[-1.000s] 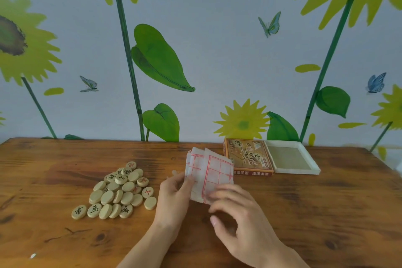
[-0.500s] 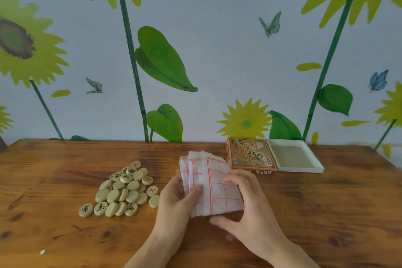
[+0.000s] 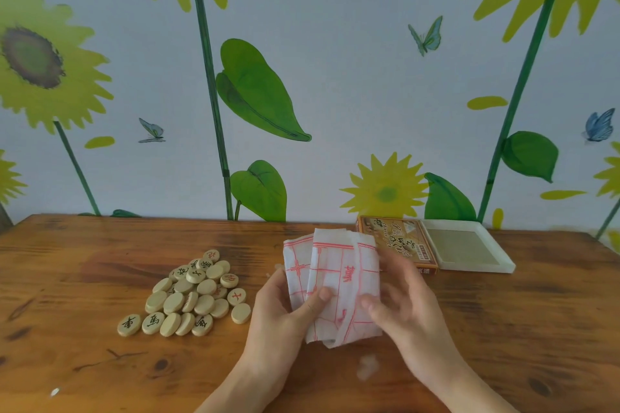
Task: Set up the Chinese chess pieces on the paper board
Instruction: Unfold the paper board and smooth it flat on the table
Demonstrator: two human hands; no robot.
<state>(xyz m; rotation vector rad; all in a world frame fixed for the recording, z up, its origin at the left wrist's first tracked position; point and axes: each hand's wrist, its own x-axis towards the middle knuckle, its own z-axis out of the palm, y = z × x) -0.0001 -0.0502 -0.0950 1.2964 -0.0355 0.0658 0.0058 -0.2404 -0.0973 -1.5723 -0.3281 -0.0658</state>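
From the head view, we saw a wooden table (image 3: 100, 362) against a wall painted with sunflowers. We took the box lid (image 3: 399, 241), brown with printing on top, as our marker at the back of the table. Touching the lid's right side lay the white box tray (image 3: 469, 246).

Just in front of the lid and a little to its left, we saw the paper board (image 3: 335, 282), still folded and crumpled, white with red lines and a red sign on it. It was held up off the table between both hands. The left hand (image 3: 278, 315) gripped the board's left side, with the thumb pressed on the front of the paper. The right hand (image 3: 406, 308) held the board's right side, its thumb on the front and its fingers (image 3: 394, 261) curled behind; they looked blurry.

Well to the left of the lid, and nearer to us, lay the chess pieces (image 3: 191, 292) in a loose heap on the table. Some showed black signs, some red ones, and many showed plain sides.
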